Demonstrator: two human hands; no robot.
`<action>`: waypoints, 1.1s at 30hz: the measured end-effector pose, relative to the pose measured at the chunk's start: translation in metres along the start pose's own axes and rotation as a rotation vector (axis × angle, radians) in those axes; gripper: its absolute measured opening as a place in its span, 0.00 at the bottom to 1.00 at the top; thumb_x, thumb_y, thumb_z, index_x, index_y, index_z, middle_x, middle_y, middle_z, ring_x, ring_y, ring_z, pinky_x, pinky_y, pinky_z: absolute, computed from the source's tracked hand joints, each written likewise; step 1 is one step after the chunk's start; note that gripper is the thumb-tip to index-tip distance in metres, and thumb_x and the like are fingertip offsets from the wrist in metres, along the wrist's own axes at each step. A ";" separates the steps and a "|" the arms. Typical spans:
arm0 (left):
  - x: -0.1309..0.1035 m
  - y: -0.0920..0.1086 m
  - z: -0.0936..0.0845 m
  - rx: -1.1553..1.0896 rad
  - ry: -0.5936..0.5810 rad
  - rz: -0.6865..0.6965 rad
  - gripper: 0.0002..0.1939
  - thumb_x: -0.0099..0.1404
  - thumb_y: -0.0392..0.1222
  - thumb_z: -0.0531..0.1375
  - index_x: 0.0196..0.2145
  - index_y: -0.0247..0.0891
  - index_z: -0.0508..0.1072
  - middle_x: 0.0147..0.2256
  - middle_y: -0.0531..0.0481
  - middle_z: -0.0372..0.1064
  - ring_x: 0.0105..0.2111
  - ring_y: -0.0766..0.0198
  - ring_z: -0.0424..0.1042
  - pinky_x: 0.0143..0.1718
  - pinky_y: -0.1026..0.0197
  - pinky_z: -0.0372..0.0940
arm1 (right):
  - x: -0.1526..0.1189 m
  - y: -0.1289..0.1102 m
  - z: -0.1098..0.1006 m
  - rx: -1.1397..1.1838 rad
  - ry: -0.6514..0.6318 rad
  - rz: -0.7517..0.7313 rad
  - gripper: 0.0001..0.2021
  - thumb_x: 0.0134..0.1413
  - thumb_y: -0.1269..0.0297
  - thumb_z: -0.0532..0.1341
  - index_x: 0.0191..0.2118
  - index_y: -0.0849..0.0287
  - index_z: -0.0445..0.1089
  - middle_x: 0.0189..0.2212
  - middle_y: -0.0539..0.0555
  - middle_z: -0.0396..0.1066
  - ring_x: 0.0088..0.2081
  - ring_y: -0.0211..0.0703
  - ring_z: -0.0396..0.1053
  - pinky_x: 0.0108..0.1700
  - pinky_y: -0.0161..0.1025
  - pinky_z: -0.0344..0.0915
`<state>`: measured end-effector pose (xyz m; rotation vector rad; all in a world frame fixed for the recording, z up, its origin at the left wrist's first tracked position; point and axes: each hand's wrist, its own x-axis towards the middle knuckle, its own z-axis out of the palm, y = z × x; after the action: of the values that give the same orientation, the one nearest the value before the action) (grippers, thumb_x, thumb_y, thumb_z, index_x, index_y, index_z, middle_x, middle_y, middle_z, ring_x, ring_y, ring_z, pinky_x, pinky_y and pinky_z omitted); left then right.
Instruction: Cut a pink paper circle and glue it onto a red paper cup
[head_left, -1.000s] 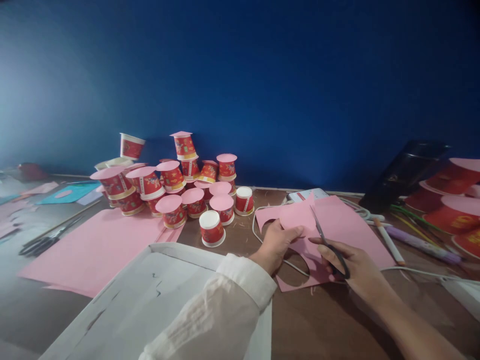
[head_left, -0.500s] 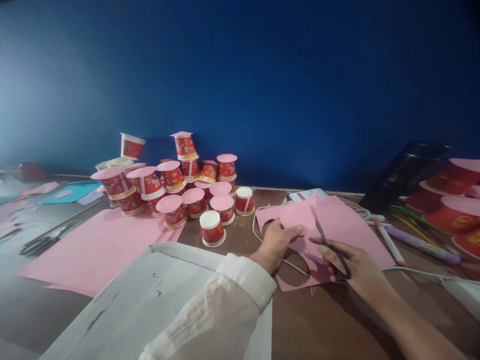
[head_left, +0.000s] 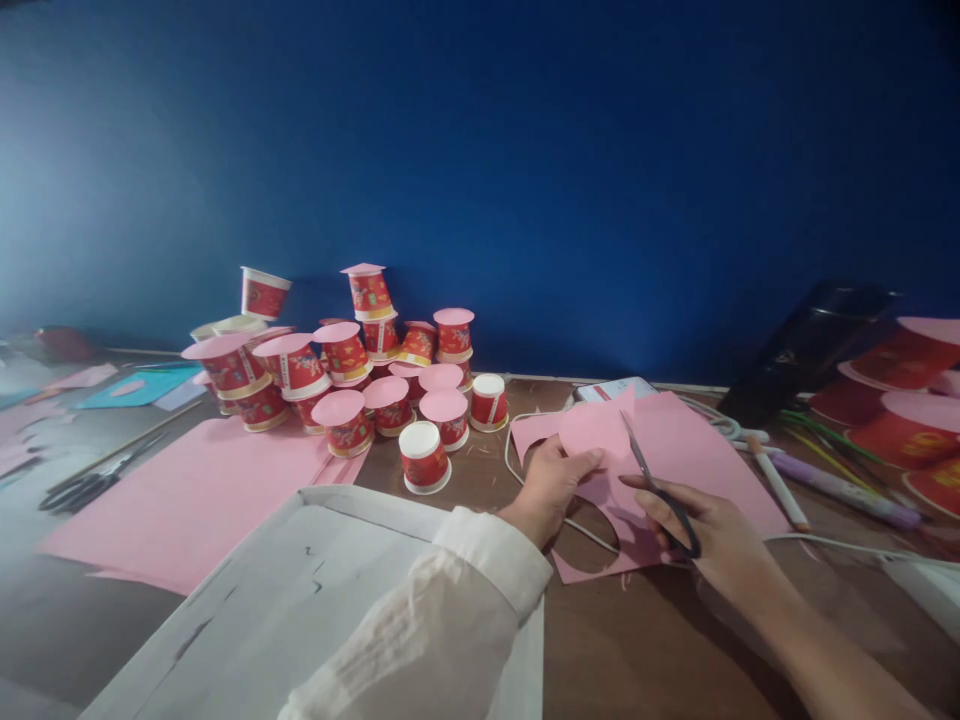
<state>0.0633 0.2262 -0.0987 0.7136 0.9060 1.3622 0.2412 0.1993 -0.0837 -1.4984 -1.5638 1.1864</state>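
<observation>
Pinched between the thumb and fingers of my left hand (head_left: 551, 487) is a piece of pink paper (head_left: 594, 428) with a rounded left edge. My right hand (head_left: 701, 525) is closed round the dark handles of a pair of scissors (head_left: 643, 462), whose blades point up and left at the paper's right side. Under both hands lies a larger pink sheet (head_left: 705, 460) with round holes cut along its left part. Thin pink scraps lie by its lower edge.
Red paper cups (head_left: 345, 352), many topped with pink discs, stand stacked at centre left. A white box lid (head_left: 300, 600) lies in front, beside pink sheets (head_left: 202, 490). A dark bottle (head_left: 795, 345), a white marker (head_left: 778, 485) and a cable are at right.
</observation>
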 end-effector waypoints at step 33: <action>0.006 -0.003 -0.001 -0.036 0.050 0.007 0.22 0.43 0.45 0.73 0.34 0.33 0.74 0.28 0.50 0.72 0.26 0.69 0.67 0.32 0.64 0.62 | 0.000 -0.002 0.000 -0.029 0.030 -0.010 0.37 0.43 0.38 0.65 0.51 0.65 0.76 0.18 0.49 0.64 0.19 0.36 0.59 0.21 0.35 0.63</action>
<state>0.0640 0.2317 -0.1029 0.6579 0.9171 1.4050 0.2400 0.1996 -0.0817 -1.5188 -1.5723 1.1352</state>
